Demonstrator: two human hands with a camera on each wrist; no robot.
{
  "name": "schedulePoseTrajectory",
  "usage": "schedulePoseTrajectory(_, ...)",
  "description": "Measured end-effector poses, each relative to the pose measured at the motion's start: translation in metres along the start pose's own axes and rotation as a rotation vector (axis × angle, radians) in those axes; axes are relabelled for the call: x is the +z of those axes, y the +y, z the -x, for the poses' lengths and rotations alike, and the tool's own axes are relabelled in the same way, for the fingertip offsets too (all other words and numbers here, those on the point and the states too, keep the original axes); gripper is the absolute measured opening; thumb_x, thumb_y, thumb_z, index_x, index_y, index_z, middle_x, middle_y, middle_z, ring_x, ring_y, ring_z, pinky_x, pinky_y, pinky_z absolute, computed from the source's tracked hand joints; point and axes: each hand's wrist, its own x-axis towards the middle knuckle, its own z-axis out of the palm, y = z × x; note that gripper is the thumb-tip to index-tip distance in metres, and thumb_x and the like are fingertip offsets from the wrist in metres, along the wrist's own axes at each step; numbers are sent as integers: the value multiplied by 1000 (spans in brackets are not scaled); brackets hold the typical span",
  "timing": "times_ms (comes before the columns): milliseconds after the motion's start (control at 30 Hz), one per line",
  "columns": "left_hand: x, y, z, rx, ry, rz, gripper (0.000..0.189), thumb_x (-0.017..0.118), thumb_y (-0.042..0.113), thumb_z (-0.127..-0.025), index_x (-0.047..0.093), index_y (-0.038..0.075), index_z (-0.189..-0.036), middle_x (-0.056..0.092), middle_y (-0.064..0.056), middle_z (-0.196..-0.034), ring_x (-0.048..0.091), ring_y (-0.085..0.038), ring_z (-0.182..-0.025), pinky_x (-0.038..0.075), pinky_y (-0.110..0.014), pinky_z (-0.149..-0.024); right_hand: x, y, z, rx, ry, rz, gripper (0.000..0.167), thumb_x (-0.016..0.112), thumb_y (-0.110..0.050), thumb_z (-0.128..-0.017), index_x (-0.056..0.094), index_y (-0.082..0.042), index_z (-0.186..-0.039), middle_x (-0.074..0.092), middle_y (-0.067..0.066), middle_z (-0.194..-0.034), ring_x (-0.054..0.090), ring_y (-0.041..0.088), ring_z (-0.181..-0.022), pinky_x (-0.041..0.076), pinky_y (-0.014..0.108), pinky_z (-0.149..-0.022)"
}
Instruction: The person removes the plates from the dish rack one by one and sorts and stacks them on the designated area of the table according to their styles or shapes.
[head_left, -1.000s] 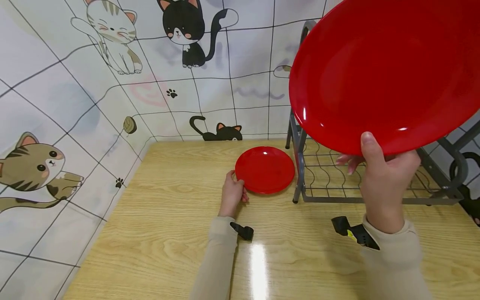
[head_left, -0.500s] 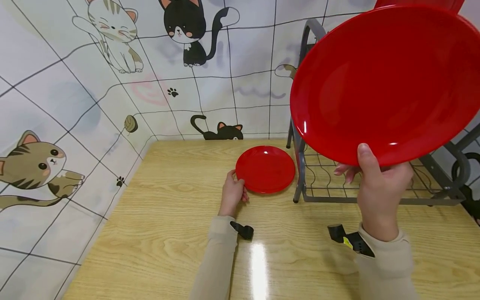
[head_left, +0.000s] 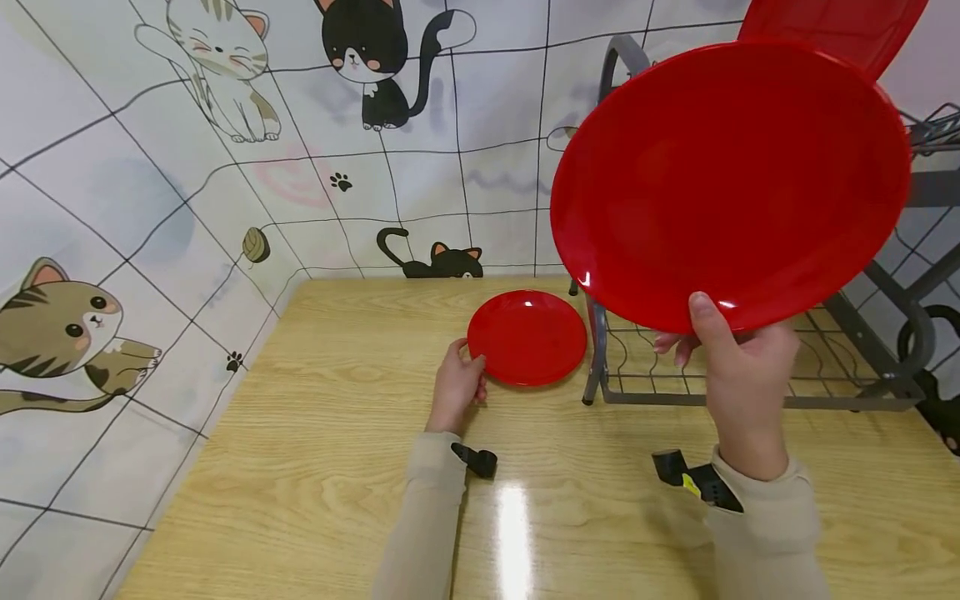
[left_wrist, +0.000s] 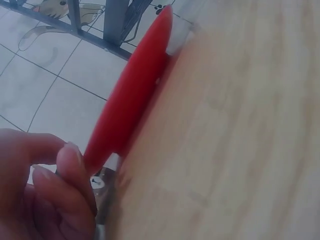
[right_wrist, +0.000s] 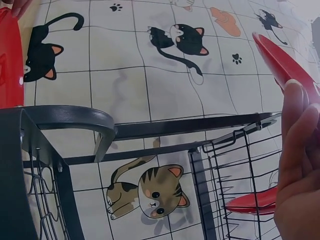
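My left hand (head_left: 456,383) pinches the left rim of a small round red plate (head_left: 528,337) at the back of the table. In the left wrist view the thumb and fingers (left_wrist: 70,162) hold the small plate's edge, and the plate (left_wrist: 127,95) appears edge-on, close to the wood. Raised before the rack, a large red plate (head_left: 727,183) tilts with its inner face toward the head camera. My right hand (head_left: 750,387) grips its lower rim, thumb on the front, other fingers mostly hidden behind. The right wrist view shows only part of this large plate (right_wrist: 285,60).
A grey metal dish rack (head_left: 660,399) with wire shelves stands at the right, just beside the small plate. Another red plate (head_left: 847,29) shows at the rack's upper level, partly behind the large one. A cat-patterned tile wall (head_left: 495,183) bounds the wooden table (head_left: 322,467).
My right hand has moved left and slightly lower with the large plate, uncovering the red plate behind it. The left hand stays on the small plate.
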Motion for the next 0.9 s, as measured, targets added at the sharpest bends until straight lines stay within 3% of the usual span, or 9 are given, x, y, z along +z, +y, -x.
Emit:
schedulePoseTrajectory(200,-6,11,3,57,6,-53,51,51,29,-90,31,14,-134,56,-14,-62,49,-21,-39,41,-24,-36,-3,7,0,1,-52,76,23,54,5,-83,52,13,-104,64,20,-78,58,24,-50,47,22,-46)
schedulePoseTrajectory(400,-11,33,12,203,-11,-83,41,50,37,-90,45,18,-125,56,-21,-67,49,-37,-46,45,-30,-40,-4,9,0,-53,-64,90,26,53,6,-83,52,13,-108,63,19,-88,57,20,-48,48,21,-47)
schedulePoseTrajectory(533,-15,49,19,299,-17,-109,40,49,42,-89,53,17,-119,54,-15,-61,45,-31,-40,41,-31,-37,-3,8,0,-75,-62,115,25,53,5,-83,53,14,-106,64,19,-84,56,19,-48,47,20,-46)
schedulePoseTrajectory(633,-18,60,25,331,-9,-87,42,49,48,-87,52,21,-119,53,-10,-58,45,-25,-38,40,-31,-37,-2,8,1,-79,-51,144,22,53,4,-83,54,13,-104,64,17,-83,54,18,-47,46,18,-46)
schedulePoseTrajectory(900,-25,84,43,428,-8,1,42,49,52,-85,49,29,-121,53,-9,-58,49,-28,-44,42,-32,-39,-4,11,3,-51,-17,207,16,54,2,-84,59,12,-96,64,11,-75,47,14,-45,41,16,-42)
